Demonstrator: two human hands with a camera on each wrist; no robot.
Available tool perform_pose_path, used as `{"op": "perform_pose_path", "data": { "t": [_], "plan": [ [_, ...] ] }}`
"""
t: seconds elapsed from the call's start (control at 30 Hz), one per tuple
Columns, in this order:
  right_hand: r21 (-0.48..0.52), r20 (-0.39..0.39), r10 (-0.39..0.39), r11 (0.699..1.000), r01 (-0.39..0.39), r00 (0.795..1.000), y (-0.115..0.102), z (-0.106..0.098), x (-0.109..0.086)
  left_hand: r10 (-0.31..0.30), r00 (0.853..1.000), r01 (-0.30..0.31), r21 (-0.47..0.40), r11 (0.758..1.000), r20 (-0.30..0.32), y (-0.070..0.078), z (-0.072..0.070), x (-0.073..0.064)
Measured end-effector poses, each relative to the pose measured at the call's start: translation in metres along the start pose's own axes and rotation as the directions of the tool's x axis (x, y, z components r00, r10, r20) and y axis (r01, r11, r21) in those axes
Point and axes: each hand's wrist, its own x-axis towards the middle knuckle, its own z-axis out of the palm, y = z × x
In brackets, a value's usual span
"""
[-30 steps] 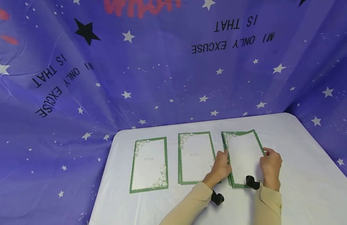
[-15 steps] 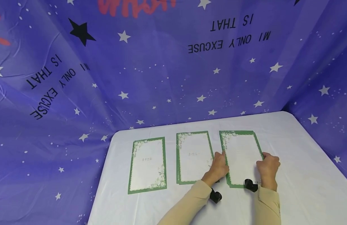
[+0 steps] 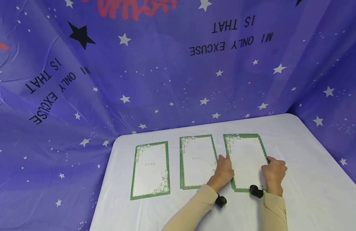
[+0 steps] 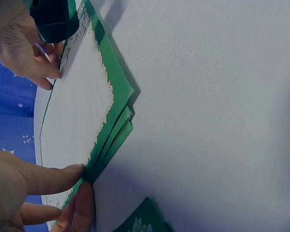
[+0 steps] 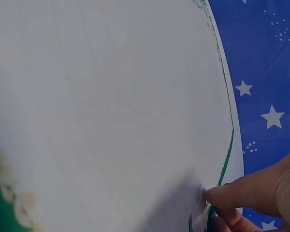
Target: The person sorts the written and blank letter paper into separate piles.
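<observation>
On the right of the table lies a stack of green-bordered sheets of paper (image 3: 246, 163) with white floral corners. My left hand (image 3: 223, 171) pinches its left edge; in the left wrist view, thumb and fingers close on the border, where several corners fan slightly apart. Opposite, my right hand (image 3: 274, 173) holds the right edge. The right wrist view has that hand's thumb (image 5: 232, 195) on top of the sheet with fingers curled below. Faint ruled lines cross the top sheet there.
Left of the stack lie a middle pile of similar sheets (image 3: 197, 170) and a far-left sheet (image 3: 150, 176), both with faint writing. A white cloth covers the table (image 3: 310, 199). Purple star-printed fabric (image 3: 166, 80) hangs behind and at the sides.
The top sheet's raised, skewed upper right corner has come down, and the stack's edges line up more closely. Both hands stay at its sides. The head view has shifted slightly.
</observation>
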Motion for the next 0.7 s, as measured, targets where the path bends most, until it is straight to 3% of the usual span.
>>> {"op": "perform_pose_path", "data": {
  "t": [0.13, 0.3, 0.43, 0.53, 0.63, 0.7],
  "plan": [
    [0.005, -0.037, -0.019, 1.0, 0.019, 0.999, 0.001, 0.0, -0.003, 0.015, 0.999, -0.016, -0.017, 1.0, -0.032, -0.002, -0.001, -0.003],
    [0.02, -0.063, -0.045, 0.999, 0.047, 0.997, -0.006, -0.001, -0.011, 0.005, 1.0, -0.008, -0.143, 0.99, -0.027, -0.014, -0.005, -0.013],
    [0.065, -0.065, -0.08, 0.994, 0.084, 0.995, -0.016, 0.004, -0.019, 0.032, 0.996, -0.052, -0.235, 0.971, -0.086, -0.025, -0.012, -0.023],
    [0.104, -0.055, -0.125, 0.986, 0.13, 0.991, -0.027, 0.009, -0.026, 0.04, 0.988, -0.083, -0.302, 0.95, -0.147, -0.031, -0.023, -0.027],
    [0.131, -0.027, -0.177, 0.975, 0.179, 0.984, -0.044, 0.014, -0.032, 0.0, 0.979, -0.071, -0.347, 0.935, -0.202, -0.037, -0.041, -0.028],
    [0.144, 0.014, -0.208, 0.968, 0.204, 0.978, -0.056, 0.015, -0.036, -0.036, 0.964, -0.058, -0.34, 0.939, -0.263, -0.043, -0.054, -0.029]
  ]
}}
